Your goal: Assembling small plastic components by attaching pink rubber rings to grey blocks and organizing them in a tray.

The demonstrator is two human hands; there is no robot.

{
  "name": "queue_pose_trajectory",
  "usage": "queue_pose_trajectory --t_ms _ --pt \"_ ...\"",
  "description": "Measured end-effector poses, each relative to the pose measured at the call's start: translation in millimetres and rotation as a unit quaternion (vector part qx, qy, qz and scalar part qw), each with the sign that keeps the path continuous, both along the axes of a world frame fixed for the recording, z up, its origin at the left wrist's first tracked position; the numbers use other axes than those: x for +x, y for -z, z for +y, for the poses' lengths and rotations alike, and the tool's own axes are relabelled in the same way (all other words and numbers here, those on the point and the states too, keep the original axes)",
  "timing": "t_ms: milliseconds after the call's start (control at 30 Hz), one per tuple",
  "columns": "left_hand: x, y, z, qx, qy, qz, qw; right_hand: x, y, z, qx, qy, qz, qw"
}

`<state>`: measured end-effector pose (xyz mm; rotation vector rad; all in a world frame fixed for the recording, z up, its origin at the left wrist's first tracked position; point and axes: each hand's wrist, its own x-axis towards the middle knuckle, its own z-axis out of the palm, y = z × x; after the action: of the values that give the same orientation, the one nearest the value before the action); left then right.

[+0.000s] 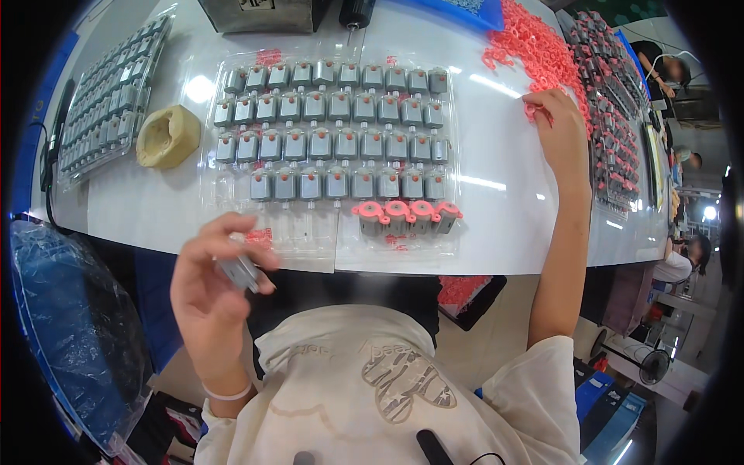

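Note:
My left hand (211, 283) is closed around a small silver motor (239, 271), held above the table's front edge. At the edge of a heap of pink plastic ring pieces (542, 50), my right hand (556, 116) pinches one pink ring piece (530, 110), partly hidden by the fingers. Between my arms lies a clear plastic tray (298, 232) with rows of small silver motors (319, 143) standing in it. In its nearest row at the right, several motors wear pink rings (397, 209). The left part of that row shows bare slots.
Another tray of motors (116, 101) lies at the left, beside a yellowish tape roll (168, 137). A metal box (263, 19), a dark screwdriver (356, 14) and a blue bin (465, 14) line the back. Stacked pink-ringed motors (616, 147) stand right. Other people sit at far right.

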<state>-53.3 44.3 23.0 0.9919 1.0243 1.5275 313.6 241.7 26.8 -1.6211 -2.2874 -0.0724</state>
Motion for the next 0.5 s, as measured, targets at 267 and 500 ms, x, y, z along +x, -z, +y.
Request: queue_pose_trajectory --t_ms 267,500 --pt "21.9 -6.4 -13.0 -0.133 0.104 -0.181 0.969 -49.8 -22.9 -40.7 0.006 -0.028 0.186 0.982" --pt "45.5 -1.3 -10.2 -0.151 0.227 -0.289 0.918 -122.7 -26.9 -132.4 0.003 -0.256 0.372 0.892"
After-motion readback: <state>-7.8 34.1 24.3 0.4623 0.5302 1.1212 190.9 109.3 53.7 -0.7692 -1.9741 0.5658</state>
